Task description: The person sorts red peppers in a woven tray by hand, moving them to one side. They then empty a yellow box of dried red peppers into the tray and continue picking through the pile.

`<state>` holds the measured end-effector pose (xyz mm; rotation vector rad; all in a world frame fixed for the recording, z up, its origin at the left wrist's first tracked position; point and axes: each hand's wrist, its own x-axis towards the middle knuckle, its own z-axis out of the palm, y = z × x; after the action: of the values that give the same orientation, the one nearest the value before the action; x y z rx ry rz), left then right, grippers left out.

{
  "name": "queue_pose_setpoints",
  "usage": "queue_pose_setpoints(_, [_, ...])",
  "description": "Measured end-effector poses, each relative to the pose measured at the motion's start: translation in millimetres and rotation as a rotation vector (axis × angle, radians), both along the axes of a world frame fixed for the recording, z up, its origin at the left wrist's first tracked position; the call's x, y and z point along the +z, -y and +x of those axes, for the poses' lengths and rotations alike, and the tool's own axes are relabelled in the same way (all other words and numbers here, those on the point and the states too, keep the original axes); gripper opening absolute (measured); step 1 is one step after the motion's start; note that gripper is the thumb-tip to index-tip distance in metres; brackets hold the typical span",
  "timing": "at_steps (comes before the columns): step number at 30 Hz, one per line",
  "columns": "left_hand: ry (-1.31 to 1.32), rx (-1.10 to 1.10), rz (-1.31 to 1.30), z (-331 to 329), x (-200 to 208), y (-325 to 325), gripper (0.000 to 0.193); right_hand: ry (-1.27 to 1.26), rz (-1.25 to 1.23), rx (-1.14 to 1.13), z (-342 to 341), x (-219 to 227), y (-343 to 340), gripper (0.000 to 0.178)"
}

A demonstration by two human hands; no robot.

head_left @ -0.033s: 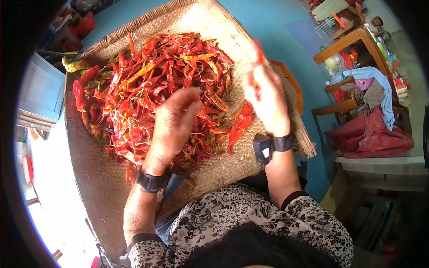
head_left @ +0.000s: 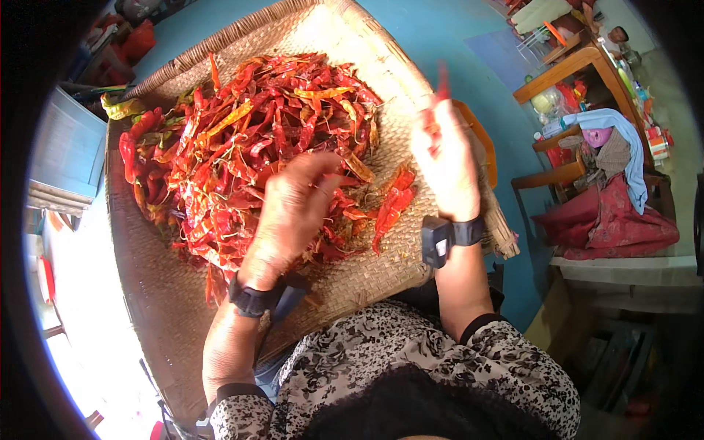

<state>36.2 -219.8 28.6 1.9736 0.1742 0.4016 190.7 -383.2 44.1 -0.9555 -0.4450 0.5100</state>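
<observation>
A large heap of red dried chillies (head_left: 235, 147), with some orange and yellow ones, lies in a shallow woven tray (head_left: 359, 282) before me. Over the heap's right part, my left hand (head_left: 293, 202) is closed in a pinch; what its fingertips hold, if anything, is unclear. My right hand (head_left: 451, 165), blurred by motion, is raised at the tray's right rim. From its closed fingers a red chilli (head_left: 443, 84) points up and away. Between my hands, a few flattened chillies (head_left: 396, 202) lie apart from the heap.
Just beyond the right rim sits an orange container (head_left: 482, 147), partly hidden. A wooden chair (head_left: 561, 176) with cloths over it stands farther right. On the left is a light blue box-like piece (head_left: 70, 143). Another person (head_left: 618, 37) is at the far upper right.
My right hand has shifted slightly right, toward and over the rim, with the chilli in it. My left hand has moved a little right and down above the heap.
</observation>
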Motion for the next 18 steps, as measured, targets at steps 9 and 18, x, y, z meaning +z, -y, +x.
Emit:
queue_pose_setpoints(9, [-0.054, -0.155, 0.749, 33, -17, 68, 0.04, -0.416, 0.687, 0.05, 37, -11, 24, 0.04])
queue_pose_setpoints(18, [-0.085, -0.024, 0.632, 36, -23, 44, 0.029, -0.106, 0.159, -0.024, 18, -9, 5, 0.026])
